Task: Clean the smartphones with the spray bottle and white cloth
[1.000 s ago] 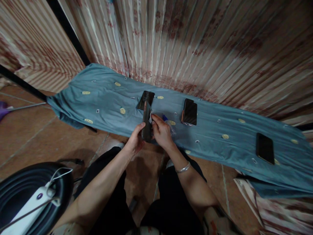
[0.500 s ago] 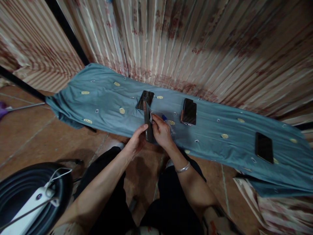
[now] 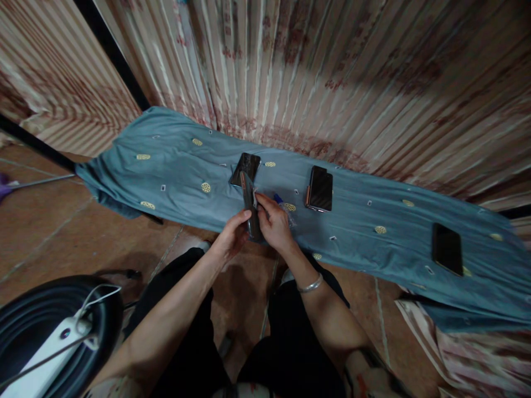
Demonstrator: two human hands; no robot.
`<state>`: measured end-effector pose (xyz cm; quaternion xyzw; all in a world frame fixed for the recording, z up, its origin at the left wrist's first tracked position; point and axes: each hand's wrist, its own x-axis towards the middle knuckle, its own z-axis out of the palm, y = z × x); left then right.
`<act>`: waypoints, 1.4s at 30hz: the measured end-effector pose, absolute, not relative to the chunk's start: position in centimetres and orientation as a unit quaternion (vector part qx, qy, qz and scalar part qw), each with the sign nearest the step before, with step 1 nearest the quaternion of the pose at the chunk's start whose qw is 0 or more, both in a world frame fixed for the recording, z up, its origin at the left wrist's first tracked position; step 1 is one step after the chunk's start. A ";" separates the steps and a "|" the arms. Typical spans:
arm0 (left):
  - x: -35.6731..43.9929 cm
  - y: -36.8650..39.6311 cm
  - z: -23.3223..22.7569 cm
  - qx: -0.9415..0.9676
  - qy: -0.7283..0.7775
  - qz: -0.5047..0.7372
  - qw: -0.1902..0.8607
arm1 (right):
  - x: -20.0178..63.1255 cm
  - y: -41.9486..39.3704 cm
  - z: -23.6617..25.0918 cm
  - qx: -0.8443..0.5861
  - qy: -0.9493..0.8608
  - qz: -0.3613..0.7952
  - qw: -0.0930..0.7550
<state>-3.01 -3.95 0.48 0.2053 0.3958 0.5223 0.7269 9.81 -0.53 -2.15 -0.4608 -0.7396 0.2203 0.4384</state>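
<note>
near the body, a white power strip [image 3: 45, 354] lies on a black round thing. little has changed in the last second: the dark phone [image 3: 249, 207] only tilted a bit, so the work on it seems to go on. the left hand [image 3: 229, 241] is closed around its lower end. the right hand [image 3: 271, 225] pinches a small white piece at its edge. farther on the blue cloth [image 3: 174, 166] lie three more phones.

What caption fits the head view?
Both hands, left hand and right hand, grip a dark phone edge-up over the blue cloth.
</note>
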 end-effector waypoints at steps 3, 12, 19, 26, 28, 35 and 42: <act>-3.1 -3.9 0.7 0.202 0.388 0.532 0.725 | 9.8 -0.6 -2.2 -0.448 -0.739 0.223 0.451; -3.7 -3.3 1.2 0.194 0.378 0.555 0.715 | 9.8 -0.9 -1.8 -0.432 -0.741 0.232 0.459; -3.4 -3.6 1.0 0.179 0.379 0.543 0.728 | 9.8 -0.7 -2.1 -0.449 -0.743 0.208 0.451; -3.9 -2.8 1.1 0.138 0.364 0.584 0.712 | 10.1 -1.0 -1.8 -0.430 -0.753 0.233 0.440; -4.2 -2.6 1.2 0.138 0.352 0.585 0.718 | 10.1 -1.1 -1.7 -0.425 -0.750 0.250 0.440; -4.7 -2.5 1.2 0.133 0.344 0.572 0.733 | 10.1 -1.2 -1.7 -0.422 -0.735 0.276 0.454; -4.6 -2.1 0.7 0.115 0.353 0.596 0.712 | 10.0 -2.0 -0.8 -0.409 -0.730 0.302 0.457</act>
